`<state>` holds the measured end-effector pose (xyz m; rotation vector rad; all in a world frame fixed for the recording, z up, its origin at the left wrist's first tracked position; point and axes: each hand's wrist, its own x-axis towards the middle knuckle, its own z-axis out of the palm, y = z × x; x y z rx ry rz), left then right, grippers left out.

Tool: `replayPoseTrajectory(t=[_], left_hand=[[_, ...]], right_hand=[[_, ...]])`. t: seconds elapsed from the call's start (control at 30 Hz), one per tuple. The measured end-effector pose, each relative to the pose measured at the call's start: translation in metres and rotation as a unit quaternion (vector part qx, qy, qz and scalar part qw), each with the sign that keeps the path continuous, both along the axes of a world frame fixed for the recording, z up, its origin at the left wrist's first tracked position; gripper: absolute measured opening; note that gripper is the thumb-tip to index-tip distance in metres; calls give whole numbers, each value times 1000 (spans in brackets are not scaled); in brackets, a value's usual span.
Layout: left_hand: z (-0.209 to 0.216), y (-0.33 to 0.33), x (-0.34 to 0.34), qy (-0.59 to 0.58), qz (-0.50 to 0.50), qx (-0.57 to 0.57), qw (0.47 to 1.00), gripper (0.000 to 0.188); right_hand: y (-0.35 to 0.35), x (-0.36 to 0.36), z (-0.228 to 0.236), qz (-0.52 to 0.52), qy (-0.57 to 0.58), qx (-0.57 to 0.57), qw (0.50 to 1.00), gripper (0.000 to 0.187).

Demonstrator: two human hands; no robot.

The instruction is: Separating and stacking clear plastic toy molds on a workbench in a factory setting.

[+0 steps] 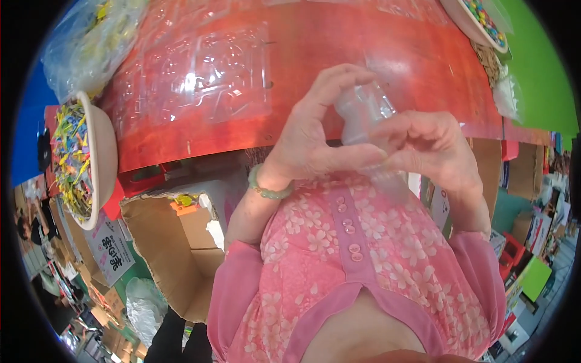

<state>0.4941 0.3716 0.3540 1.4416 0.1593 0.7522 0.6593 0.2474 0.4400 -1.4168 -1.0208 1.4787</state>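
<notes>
While both hands [305, 136] [439, 148] hold clear plastic piece [357, 118] in grip | long axis fore-aft

The worktop [315, 42] is red, the held plastic piece [362, 106] colourless; the blouse [302, 236] pink with pale flowers, the bracelet [269, 193] pale green, the left-hand bowl [105, 158] cream.

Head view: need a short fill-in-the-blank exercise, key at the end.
1. The beaded bracelet is on the ____ wrist.
2. The left hand and right hand hold a ____ plastic piece you can see through.
3. The tabletop is mainly ____.
4. One bowl is at the picture's left, another bowl at its upper ____.

Missing words: left; clear; red; right.
</notes>
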Motion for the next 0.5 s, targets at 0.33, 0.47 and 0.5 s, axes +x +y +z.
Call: replayPoseTrajectory(t=[0.33,0.47,0.5], left_hand=[[1,-1,1,39,-23,-88,995,81],[-4,-2,6,15,-20,-78,997,81],[-4,-2,7,10,-20,-79,997,81]], right_hand=[[5,2,5,2,-10,-5,1000,30],[8,10,7,44,-12,-17,999,26],[8,11,5,37,1,-15,999,26]])
